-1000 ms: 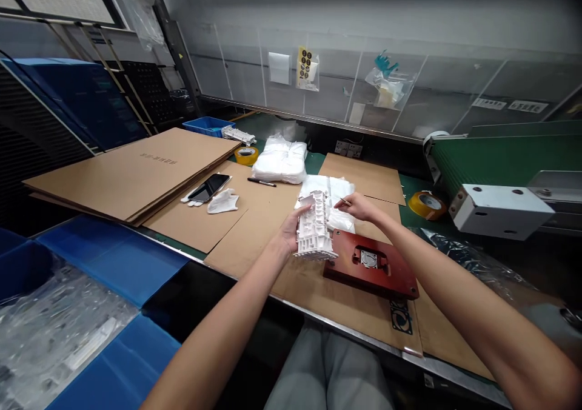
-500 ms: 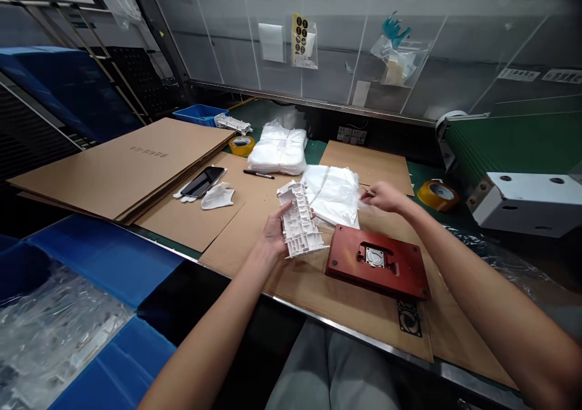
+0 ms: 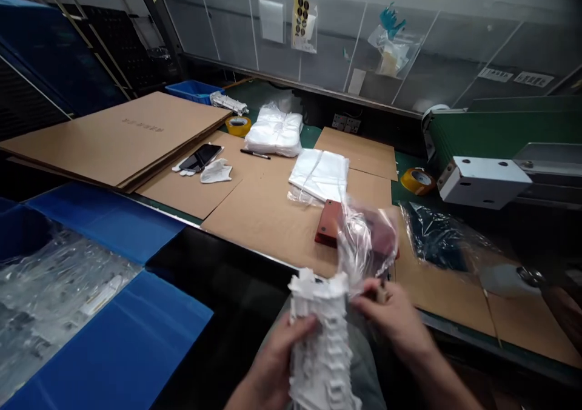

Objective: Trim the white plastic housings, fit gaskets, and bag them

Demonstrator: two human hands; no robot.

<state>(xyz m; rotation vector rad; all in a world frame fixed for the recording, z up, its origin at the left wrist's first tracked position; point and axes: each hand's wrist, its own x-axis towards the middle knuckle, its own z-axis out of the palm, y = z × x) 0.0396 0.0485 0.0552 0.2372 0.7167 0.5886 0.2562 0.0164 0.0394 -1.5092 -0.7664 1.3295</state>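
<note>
My left hand [image 3: 284, 355] is wrapped round a white ribbed plastic part [image 3: 321, 343], held over my lap in front of the table edge. Beside its upper end, my right hand [image 3: 391, 313] pinches the edge of a clear plastic bag [image 3: 366, 240]. The bag hangs crumpled over the red fixture block [image 3: 328, 222] and hides much of it. A stack of flat clear bags [image 3: 321, 170] lies on the cardboard behind. Motion blurs the part and both hands a little.
Cardboard sheets [image 3: 122, 134] are stacked at the left, with a phone [image 3: 202, 157], a white glove [image 3: 216, 171] and a pen [image 3: 255, 154] nearby. Yellow tape [image 3: 417, 181] and a white metal bracket [image 3: 484, 182] stand at the right. A blue box [image 3: 104, 246] with wrapped parts sits at lower left.
My left hand has brought the white part down and toward me, off the table edge. My right hand has drawn a clear bag from the stack and pulled it toward my lap.
</note>
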